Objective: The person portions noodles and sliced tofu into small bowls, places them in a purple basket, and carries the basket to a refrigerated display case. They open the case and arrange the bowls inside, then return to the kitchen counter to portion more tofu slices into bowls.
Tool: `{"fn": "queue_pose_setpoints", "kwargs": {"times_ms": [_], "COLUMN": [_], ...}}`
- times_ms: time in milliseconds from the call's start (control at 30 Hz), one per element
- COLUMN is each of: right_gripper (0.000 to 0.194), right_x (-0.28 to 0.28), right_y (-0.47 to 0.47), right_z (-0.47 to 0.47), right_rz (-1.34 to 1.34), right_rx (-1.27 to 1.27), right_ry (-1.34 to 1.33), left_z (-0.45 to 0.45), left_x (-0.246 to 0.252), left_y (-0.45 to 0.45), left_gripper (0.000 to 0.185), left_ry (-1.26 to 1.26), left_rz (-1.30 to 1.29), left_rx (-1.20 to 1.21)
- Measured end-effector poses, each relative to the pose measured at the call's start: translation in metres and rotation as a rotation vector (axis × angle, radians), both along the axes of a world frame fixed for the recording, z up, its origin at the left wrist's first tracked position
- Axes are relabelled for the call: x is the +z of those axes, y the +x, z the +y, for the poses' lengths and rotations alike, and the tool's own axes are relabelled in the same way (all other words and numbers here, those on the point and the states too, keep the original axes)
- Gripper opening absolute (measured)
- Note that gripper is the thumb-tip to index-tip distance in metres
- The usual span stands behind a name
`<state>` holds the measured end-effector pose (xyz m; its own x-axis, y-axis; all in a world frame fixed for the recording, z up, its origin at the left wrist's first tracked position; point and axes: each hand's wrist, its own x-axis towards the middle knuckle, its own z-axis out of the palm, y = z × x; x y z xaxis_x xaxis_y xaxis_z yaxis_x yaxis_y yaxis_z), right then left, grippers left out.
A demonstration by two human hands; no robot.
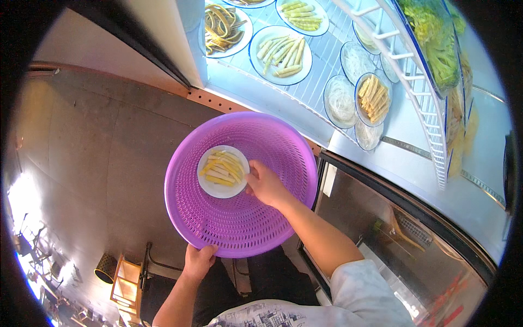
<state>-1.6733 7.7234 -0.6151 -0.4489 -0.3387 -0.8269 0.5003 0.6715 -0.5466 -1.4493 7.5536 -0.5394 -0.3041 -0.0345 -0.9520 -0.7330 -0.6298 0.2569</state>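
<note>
My left hand (199,260) grips the near rim of a large purple perforated plastic basket (241,249). Inside the basket's opening, my right hand (263,183) holds a white plate (224,192) by its right edge. Pale yellow vegetable strips (222,167) lie on that plate. Whether the plate touches the basket's bottom, I cannot tell. Beyond the basket, a lit display fridge holds a white plate of pale cut stalks (282,55), another plate of similar stalks (302,14) and a plate of brown strips (222,30) on a wire shelf (316,88).
Plates of clear noodles (341,102) and a plate of yellowish sticks (372,100) stand at the fridge's right. A white wire rack (427,118) holds broccoli (443,57). The glass fridge door (355,196) stands at my right. A wooden stand (126,282) is at lower left.
</note>
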Motion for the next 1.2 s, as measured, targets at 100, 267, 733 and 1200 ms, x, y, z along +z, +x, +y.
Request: {"fn": "queue_pose_setpoints", "kwargs": {"times_ms": [100,267,733,1200], "right_gripper": [0.029,0.027,0.018,0.038], "right_x": [0.007,0.058,0.023,0.072], "right_y": [-0.004,-0.030,-0.425,-0.254], "right_z": [-0.002,0.014,0.030,-0.028], "right_rz": [0.043,0.191,0.635,1.132], "right_rx": [0.019,-0.126,-0.621,0.112], "right_ry": [-0.029,-0.210,-0.779,0.483], "left_z": [-0.002,0.000,0.003,0.003], "left_x": [-0.001,-0.009,-0.032,-0.029], "left_y": [-0.001,0.005,0.034,0.025], "left_gripper": [0.031,0.032,0.033,0.033], "left_ry": [0.027,0.075,0.081,0.117], "left_rz": [0.003,-0.025,-0.072,-0.116], "left_rx": [-0.029,-0.024,-0.058,-0.095]}}
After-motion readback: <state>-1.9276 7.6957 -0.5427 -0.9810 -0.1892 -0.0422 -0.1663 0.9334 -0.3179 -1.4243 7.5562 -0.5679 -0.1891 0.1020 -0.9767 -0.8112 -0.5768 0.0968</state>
